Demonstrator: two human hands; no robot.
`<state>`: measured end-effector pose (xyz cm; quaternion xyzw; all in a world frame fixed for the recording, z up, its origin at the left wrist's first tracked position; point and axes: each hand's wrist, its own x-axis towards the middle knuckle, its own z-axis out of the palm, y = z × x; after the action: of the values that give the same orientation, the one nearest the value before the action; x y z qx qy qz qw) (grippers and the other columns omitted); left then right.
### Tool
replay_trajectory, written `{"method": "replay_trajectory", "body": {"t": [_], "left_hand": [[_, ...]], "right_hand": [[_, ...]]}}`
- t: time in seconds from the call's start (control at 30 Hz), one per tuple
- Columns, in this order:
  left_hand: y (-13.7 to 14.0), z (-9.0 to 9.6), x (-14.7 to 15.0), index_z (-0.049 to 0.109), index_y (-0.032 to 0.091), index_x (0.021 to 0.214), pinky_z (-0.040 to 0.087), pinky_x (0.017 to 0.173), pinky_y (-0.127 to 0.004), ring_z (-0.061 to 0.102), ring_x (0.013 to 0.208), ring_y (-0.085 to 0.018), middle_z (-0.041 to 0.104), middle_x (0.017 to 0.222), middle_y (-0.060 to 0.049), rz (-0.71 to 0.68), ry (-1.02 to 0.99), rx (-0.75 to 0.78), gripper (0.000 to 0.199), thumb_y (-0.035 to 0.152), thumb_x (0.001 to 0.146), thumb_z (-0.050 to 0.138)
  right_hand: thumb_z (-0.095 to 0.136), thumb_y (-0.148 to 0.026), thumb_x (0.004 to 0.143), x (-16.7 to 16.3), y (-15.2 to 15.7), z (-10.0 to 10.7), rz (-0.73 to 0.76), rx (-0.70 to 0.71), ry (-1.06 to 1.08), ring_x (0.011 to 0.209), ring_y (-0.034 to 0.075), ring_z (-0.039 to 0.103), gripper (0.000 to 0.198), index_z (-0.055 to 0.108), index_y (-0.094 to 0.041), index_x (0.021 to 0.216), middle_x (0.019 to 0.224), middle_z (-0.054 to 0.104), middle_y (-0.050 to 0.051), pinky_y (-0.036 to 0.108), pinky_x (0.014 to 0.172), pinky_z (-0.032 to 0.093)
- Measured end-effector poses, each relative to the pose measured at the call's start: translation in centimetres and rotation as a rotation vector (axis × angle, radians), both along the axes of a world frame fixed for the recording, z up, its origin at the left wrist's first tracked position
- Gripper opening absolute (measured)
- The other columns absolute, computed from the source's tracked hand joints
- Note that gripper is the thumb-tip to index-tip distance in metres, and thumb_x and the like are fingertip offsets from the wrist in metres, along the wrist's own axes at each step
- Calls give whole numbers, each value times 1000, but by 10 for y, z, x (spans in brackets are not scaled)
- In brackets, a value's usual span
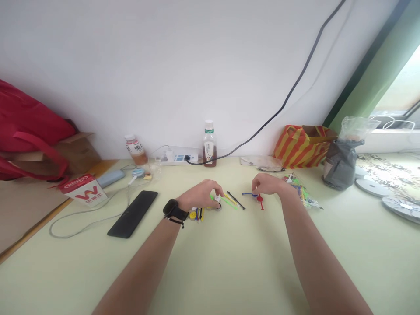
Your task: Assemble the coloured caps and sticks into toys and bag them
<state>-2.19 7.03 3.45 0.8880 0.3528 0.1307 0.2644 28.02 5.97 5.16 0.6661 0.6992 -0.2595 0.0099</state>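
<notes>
Left hand [202, 194], thumb and fingers parted, over a white plastic disc [217, 198] on the pale green desk [229, 267]; hold uncertain. Right hand [266, 183], fingertips bunched, at a blue plastic stick [246, 193] near a red plastic stick [260, 199]; grip obscured. Apparent step: positioning; the next move likely calls for precise pinching.

On pale-green desk [226, 262]: flat black rectangular slab [133, 214] left of my left hand [206, 194]; red plastic piece [260, 199] just before my right hand [265, 183]; clear plastic bottle [210, 149] behind.
</notes>
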Motion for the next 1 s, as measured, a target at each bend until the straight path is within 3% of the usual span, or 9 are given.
{"method": "replay_trajectory", "body": {"t": [0.2,0.33,0.4,0.53,0.67,0.83,0.9,1.0], "left_hand": [[3,13,-6,77,25,97,50,81,-33,65,96,-24,74,101,-3,68,-45,84,24,42,81,75],[1,26,-5,76,22,96,52,73,-31,67,84,-20,76,94,-4,109,-151,121,23,43,88,70],[-3,32,0,74,20,101,55,75,-31,69,83,-19,76,97,-5,110,-253,99,27,45,89,70],[-13,41,11,71,19,114,59,92,-35,72,97,-20,74,118,-9,81,-464,12,38,45,86,75],[-16,45,13,71,16,104,59,93,-34,73,92,-19,76,102,-7,27,-538,-38,26,36,88,73],[-15,43,8,62,16,76,57,73,-26,69,77,-16,70,80,-2,64,-456,-54,17,27,80,74],[-15,42,5,63,17,77,54,65,-24,69,72,-16,70,78,-1,46,-345,-120,14,25,75,76],[-15,41,0,74,18,84,51,60,-24,69,71,-17,75,80,-2,-41,-92,-228,17,26,70,79]], "right_hand": [[73,-15,73,-2,-2,0,-14,3,32,79,21,69,8,73,-20,79,87,77,5,27,60,43],[68,-22,85,-11,-4,8,-34,108,82,87,20,69,6,69,-20,90,104,76,7,25,64,46],[62,-26,91,-23,-6,16,-23,167,209,87,18,69,9,65,-20,96,104,76,7,24,66,48],[61,-21,90,-57,-14,29,63,164,763,81,16,70,5,61,-19,95,87,74,5,26,74,55],[62,-21,87,-83,-19,31,123,121,950,82,17,71,4,59,-19,90,84,72,4,28,78,57],[49,-21,90,-94,-17,23,115,220,751,67,12,56,10,58,-20,94,77,62,-2,21,59,43],[45,-20,92,-92,-13,17,92,265,581,72,13,56,17,59,-21,102,83,63,-1,22,60,40],[52,-16,88,-87,-8,6,113,202,296,84,16,60,25,62,-20,111,98,68,4,23,67,43]]}}
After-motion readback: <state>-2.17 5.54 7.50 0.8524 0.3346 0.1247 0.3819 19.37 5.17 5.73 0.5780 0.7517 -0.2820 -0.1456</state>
